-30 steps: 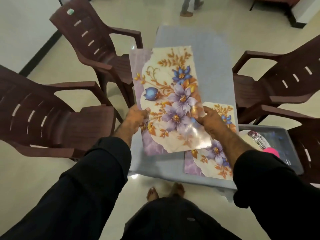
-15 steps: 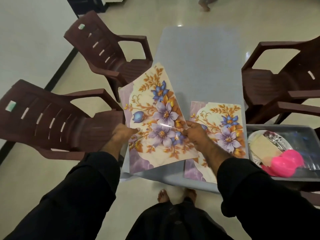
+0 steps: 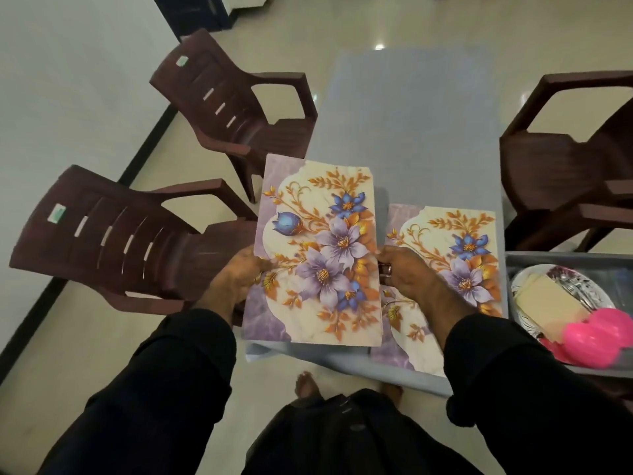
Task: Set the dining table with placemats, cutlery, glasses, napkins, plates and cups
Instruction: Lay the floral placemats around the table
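Grey table: a second placemat lay flat at its near right corner. You held the other placemat over the near left corner, left hand and right hand pinching its side edges.

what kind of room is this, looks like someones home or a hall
Probably a dining area in a home or small hall: a grey table ringed by brown plastic armchairs, floral placemats going down, and a tray of tableware on a tiled floor.
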`<state>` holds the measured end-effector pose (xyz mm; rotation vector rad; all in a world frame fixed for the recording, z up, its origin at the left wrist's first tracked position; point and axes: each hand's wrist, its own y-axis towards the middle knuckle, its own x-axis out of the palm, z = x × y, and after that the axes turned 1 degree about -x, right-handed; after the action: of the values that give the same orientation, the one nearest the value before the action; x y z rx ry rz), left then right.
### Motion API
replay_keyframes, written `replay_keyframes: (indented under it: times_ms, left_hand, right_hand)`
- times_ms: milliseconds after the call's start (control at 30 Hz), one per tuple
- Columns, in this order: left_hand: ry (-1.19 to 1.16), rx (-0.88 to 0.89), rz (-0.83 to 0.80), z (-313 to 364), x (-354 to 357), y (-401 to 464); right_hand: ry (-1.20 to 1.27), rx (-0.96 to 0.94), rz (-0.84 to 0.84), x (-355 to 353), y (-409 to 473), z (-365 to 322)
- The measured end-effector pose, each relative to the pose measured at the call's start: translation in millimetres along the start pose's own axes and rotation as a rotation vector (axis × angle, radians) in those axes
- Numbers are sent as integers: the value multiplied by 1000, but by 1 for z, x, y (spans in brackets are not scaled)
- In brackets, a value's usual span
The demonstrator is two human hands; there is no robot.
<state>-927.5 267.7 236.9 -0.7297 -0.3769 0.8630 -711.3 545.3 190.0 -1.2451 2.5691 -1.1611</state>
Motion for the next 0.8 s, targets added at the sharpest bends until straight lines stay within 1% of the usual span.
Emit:
replay_keyframes:
  times_ms: [100, 200, 267, 400, 467, 567, 633, 700, 800]
  left_hand:
    - [-12, -24, 0, 4, -9, 1]
    - [-52, -37, -24, 5, -24, 6]
    - [-56, -53, -12, 5, -39, 14]
    - [3, -15, 77, 15, -67, 37]
    - [6, 34, 133, 24, -82, 53]
    - [-139, 81, 133, 41, -107, 77]
    - [-218, 127, 126, 56, -119, 91]
    - [-231, 160, 150, 70, -126, 101]
    - [-178, 167, 143, 87, -130, 102]
  right_hand:
    - [-34, -14, 40, 7, 7, -1]
    - [-39, -29, 152, 26, 16, 1]
    - [-50, -26, 218, 40, 26, 5]
    - [-43, -19, 260, 74, 36, 12]
    - [-32, -64, 330, 89, 38, 12]
    - [76, -156, 487, 104, 42, 13]
    - [100, -164, 570, 109, 43, 26]
    - [147, -111, 640, 118, 43, 51]
    - [346, 1, 640, 144, 37, 90]
